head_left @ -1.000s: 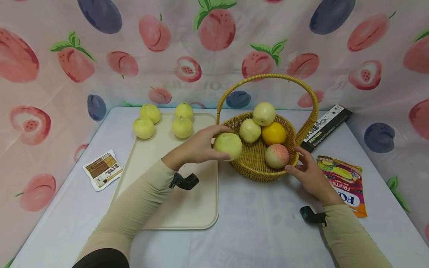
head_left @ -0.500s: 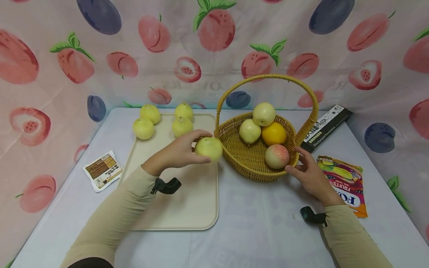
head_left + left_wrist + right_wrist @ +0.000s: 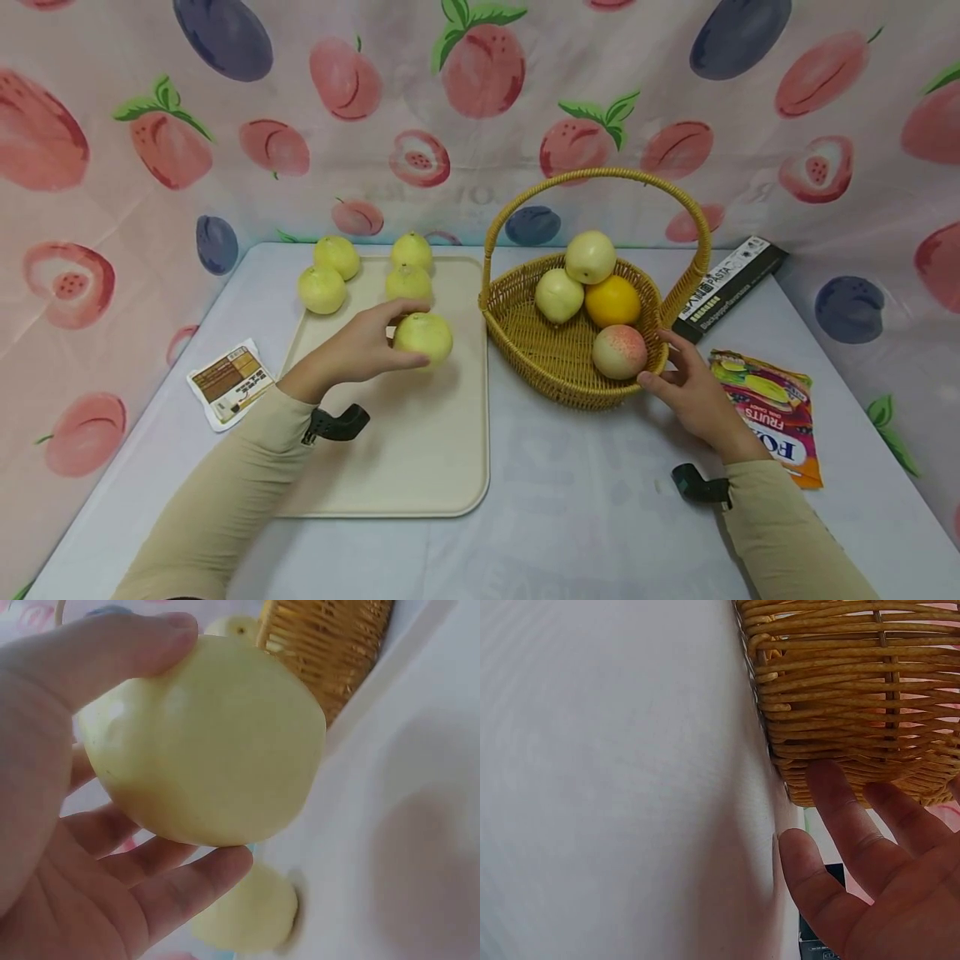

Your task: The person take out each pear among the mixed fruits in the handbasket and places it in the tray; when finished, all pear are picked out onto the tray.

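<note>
My left hand (image 3: 360,346) grips a round, pale yellow-green fruit (image 3: 423,340) over the cream tray (image 3: 420,467), thumb on the near side and fingers behind. The left wrist view shows its smooth skin (image 3: 217,742) close up. Two similar fruits (image 3: 408,285) sit at the tray's back; two more (image 3: 322,289) are at its back left corner. My right hand (image 3: 693,396) touches the right side of the wicker basket (image 3: 555,383), its fingers stretched against the woven wall (image 3: 855,697). Inside lie two pale green fruits (image 3: 559,296), an orange (image 3: 612,302) and a peach (image 3: 619,352).
A tall handle (image 3: 596,172) arches over the basket. Right of it lie a black pasta box (image 3: 731,287) and a fruit candy bag (image 3: 772,408), partly behind my right wrist. Left of the tray is a small white-and-brown packet (image 3: 231,383). A fruit-print cloth (image 3: 480,167) hangs behind.
My left hand has carried the pale yellow-green fruit leftward, from the basket's left rim to above the tray. My right hand has stayed at the basket.
</note>
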`<move>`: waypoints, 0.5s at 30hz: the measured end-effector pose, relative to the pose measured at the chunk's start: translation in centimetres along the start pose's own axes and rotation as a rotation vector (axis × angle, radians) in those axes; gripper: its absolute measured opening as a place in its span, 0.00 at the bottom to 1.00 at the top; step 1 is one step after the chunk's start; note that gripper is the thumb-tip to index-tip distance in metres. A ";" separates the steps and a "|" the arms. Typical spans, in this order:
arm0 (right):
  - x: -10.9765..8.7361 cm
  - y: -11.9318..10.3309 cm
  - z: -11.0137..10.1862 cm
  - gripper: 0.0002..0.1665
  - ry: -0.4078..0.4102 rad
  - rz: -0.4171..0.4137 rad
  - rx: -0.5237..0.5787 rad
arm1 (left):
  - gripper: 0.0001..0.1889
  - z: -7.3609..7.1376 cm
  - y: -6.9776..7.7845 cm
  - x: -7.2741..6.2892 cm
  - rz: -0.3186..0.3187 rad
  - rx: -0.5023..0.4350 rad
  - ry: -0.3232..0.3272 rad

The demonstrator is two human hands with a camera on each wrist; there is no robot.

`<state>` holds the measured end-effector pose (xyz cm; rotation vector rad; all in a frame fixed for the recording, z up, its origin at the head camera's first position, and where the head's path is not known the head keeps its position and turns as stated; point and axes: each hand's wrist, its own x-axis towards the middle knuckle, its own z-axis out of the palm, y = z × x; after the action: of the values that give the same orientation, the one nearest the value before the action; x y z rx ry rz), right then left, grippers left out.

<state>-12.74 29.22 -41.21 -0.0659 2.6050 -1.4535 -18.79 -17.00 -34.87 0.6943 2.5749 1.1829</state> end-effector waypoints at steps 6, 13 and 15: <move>-0.1 -0.1 0.1 0.49 0.005 -0.008 -0.006 | 0.38 -0.9 -1.1 -0.8 -0.045 0.016 0.037; -0.1 -0.1 0.1 0.49 0.006 -0.025 -0.013 | 0.38 -1.9 -2.7 -1.8 -0.088 0.060 0.077; -0.1 -0.1 0.0 0.49 0.005 -0.025 -0.010 | 0.38 -2.2 -3.1 -2.0 -0.110 0.066 0.086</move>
<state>-12.65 29.14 -41.16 -0.0960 2.6249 -1.4507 -18.90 -21.15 -35.77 0.5182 2.6952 1.1211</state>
